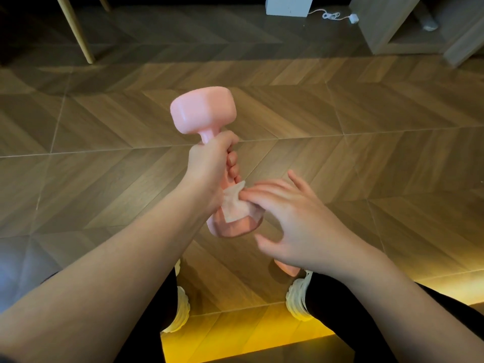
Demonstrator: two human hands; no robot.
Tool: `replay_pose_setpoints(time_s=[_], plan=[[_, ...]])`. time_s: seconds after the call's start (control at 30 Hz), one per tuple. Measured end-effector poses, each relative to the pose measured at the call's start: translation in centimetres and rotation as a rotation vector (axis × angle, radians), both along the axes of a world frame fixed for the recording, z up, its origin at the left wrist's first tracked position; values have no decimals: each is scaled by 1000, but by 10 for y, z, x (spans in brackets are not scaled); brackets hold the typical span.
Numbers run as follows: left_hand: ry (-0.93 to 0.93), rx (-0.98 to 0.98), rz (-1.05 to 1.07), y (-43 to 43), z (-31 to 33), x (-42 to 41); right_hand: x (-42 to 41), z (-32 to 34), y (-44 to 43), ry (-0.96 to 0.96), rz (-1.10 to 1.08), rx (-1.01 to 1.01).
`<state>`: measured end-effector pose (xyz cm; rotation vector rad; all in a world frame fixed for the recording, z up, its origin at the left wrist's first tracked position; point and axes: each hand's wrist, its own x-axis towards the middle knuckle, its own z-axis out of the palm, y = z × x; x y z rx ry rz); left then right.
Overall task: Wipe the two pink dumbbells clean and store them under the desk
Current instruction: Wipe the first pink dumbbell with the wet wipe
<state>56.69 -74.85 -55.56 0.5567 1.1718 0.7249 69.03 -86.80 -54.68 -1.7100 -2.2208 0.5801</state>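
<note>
My left hand (209, 163) grips the handle of a pink dumbbell (203, 110) held above the floor, one head pointing away and the near head (235, 226) low. A white wipe (234, 205) lies over the near head. With straight fingers, my right hand (293, 218) presses the wipe against that head. A second pink dumbbell (288, 269) lies on the floor beside my right shoe, mostly hidden by my right wrist.
Wooden herringbone floor (340, 113) all around. A thin wooden leg (78, 30) stands at the back left. A white box (289, 5) and a white cable (332, 15) lie at the back, a low grey shelf unit (408, 30) at the back right. My white shoes (298, 299) are below.
</note>
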Motion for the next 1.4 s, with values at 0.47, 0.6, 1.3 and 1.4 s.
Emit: replay_pose_setpoints(time_s=[0.47, 0.6, 1.3, 1.4], plan=[[-87, 50, -101, 4, 6, -6, -13, -16, 8, 36, -83, 64], [-151, 46, -194, 1, 10, -6, -8, -19, 9, 57, -60, 52], [-65, 57, -192, 7, 9, -9, -17, -21, 9, 172, -72, 61], [-171, 52, -213, 5, 13, -8, -11, -18, 10, 221, -53, 22]])
